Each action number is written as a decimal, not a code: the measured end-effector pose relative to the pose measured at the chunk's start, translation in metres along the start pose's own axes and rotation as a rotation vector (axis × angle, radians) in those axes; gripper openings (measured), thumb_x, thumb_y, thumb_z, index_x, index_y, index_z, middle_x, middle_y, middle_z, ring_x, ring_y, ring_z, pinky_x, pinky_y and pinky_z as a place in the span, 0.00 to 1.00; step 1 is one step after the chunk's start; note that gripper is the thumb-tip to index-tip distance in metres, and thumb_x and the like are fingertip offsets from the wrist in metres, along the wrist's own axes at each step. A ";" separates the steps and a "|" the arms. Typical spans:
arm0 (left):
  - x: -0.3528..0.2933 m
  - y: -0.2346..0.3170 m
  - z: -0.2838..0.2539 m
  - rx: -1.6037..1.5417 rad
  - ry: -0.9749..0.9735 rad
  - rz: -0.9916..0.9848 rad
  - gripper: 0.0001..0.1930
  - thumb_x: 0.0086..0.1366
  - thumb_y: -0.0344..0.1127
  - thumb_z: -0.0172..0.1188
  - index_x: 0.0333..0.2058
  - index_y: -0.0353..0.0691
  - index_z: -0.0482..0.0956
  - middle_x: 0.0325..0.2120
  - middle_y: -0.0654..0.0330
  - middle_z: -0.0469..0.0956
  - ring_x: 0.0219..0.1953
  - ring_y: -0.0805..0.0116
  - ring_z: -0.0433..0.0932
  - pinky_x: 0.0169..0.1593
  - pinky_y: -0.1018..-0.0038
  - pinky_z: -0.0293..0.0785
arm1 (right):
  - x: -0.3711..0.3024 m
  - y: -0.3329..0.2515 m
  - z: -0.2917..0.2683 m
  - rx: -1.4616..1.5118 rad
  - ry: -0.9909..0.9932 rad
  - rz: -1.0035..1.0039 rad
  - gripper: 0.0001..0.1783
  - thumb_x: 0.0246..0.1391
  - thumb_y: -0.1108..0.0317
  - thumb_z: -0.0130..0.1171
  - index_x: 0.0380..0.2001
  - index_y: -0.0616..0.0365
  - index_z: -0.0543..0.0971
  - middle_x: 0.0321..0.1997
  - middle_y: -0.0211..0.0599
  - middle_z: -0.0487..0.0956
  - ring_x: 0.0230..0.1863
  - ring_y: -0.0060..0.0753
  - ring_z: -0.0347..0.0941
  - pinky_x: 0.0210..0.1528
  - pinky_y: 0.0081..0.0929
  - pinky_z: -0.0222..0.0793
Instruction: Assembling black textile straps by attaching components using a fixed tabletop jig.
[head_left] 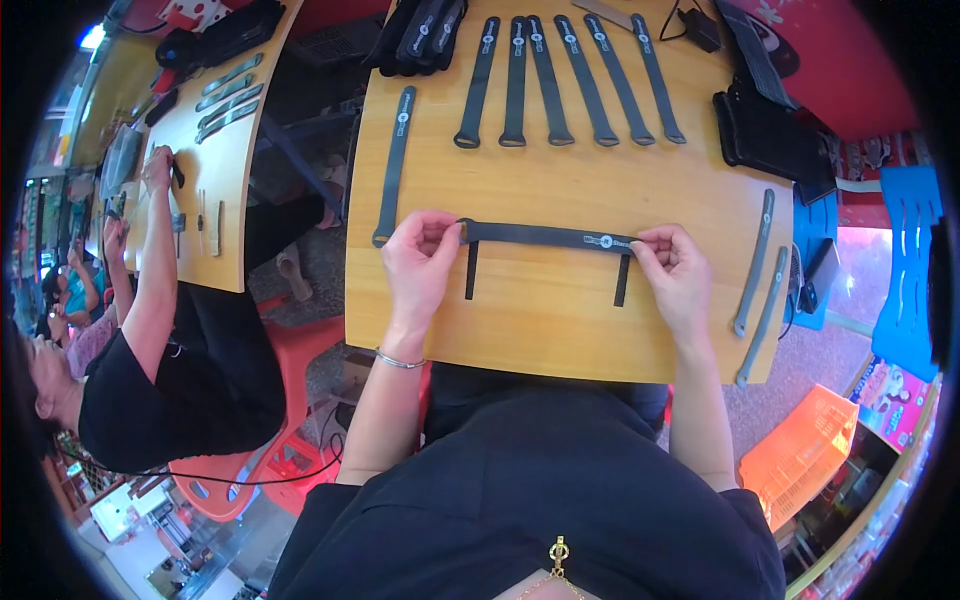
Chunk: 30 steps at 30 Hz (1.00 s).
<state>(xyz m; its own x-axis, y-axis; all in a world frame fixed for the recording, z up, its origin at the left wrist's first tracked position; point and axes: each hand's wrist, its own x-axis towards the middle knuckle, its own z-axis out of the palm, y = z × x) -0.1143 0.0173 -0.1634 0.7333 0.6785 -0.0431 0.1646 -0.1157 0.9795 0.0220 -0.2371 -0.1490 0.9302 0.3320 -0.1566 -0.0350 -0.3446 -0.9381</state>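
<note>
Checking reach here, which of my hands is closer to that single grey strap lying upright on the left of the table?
Left. Your left hand sits just right of the grey strap, near its lower end; your right hand is far across the table.

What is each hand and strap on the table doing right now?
Left hand: pinching the strap's left end.
Right hand: pinching its right end.
Held strap: stretched flat across the table.
Row of straps: lying side by side, untouched.
Two grey straps: lying at the right edge.
</note>
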 end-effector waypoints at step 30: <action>0.001 0.003 0.002 0.008 0.032 0.016 0.03 0.59 0.21 0.61 0.33 0.33 0.77 0.26 0.65 0.79 0.29 0.82 0.76 0.34 0.86 0.71 | 0.002 -0.003 0.001 -0.072 0.012 -0.018 0.05 0.49 0.75 0.63 0.29 0.62 0.77 0.23 0.25 0.77 0.21 0.10 0.66 0.25 0.11 0.64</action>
<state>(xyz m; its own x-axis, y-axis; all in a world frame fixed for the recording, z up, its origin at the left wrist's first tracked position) -0.1114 0.0162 -0.1605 0.7147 0.6991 -0.0210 0.1581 -0.1322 0.9785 0.0233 -0.2344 -0.1472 0.9347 0.3284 -0.1361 0.0075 -0.4011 -0.9160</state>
